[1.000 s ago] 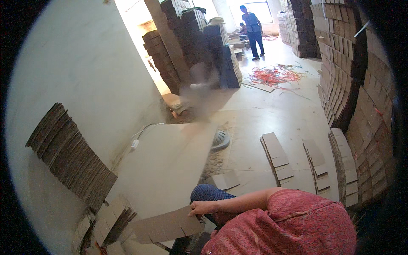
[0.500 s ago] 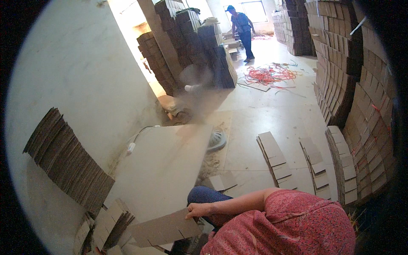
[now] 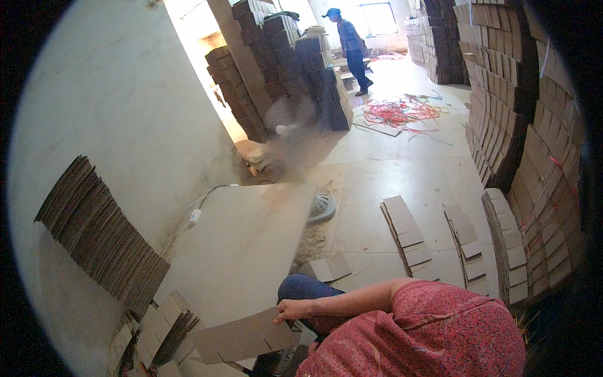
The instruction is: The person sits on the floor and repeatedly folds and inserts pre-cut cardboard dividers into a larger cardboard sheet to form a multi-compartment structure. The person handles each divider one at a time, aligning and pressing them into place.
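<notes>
My right hand [image 3: 294, 311] pinches the upper corner of a slotted cardboard strip [image 3: 242, 336], its fingers closed on the edge. The strip slants over the low front end of a large pale board [image 3: 251, 220], beside my blue-clad knee [image 3: 304, 288]. Along its lower edge a few short slits show. A dark object [image 3: 269, 363] sits under the strip, partly hidden. To the left of the strip leans a bunch of slotted cardboard pieces [image 3: 160, 330]. My left hand is out of view.
A tall row of cardboard sheets [image 3: 100, 232] leans against the left wall. Cardboard stacks [image 3: 496, 94] line the right side; short piles [image 3: 405, 235] lie on the floor. Farther off are tangled red straps [image 3: 402, 112] and another person [image 3: 353, 50]. A grey fan-like object [image 3: 321, 207] touches the board.
The person in the background has turned and shifted slightly to the left. My right hand and the cardboard strip stay almost where they were.
</notes>
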`<state>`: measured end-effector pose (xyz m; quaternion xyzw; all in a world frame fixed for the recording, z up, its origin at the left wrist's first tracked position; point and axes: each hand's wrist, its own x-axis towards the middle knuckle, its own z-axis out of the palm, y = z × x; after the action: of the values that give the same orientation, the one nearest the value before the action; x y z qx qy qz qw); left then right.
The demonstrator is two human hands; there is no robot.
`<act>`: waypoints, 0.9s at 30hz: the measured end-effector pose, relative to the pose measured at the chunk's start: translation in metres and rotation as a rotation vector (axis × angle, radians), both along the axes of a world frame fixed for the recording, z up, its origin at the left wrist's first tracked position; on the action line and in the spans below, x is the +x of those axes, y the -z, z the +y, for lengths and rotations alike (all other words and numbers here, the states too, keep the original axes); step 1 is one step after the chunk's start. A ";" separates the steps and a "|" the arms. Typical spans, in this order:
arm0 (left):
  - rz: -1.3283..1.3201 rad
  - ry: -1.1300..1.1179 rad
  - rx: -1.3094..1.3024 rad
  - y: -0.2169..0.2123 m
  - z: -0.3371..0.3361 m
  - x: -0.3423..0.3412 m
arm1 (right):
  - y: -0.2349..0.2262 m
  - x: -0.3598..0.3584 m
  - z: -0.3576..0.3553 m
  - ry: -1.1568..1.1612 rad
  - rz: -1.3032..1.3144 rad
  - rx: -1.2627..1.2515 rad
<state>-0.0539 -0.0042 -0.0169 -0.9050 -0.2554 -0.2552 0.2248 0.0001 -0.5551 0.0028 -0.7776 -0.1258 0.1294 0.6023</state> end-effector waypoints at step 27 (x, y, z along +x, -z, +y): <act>0.035 -0.001 -0.127 -0.032 -0.035 -0.009 | 0.030 0.010 0.003 -0.010 0.058 0.101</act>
<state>-0.0625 -0.0389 0.0155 -0.9217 -0.2674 -0.2228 0.1715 0.0100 -0.5520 -0.0271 -0.7414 -0.1188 0.1483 0.6436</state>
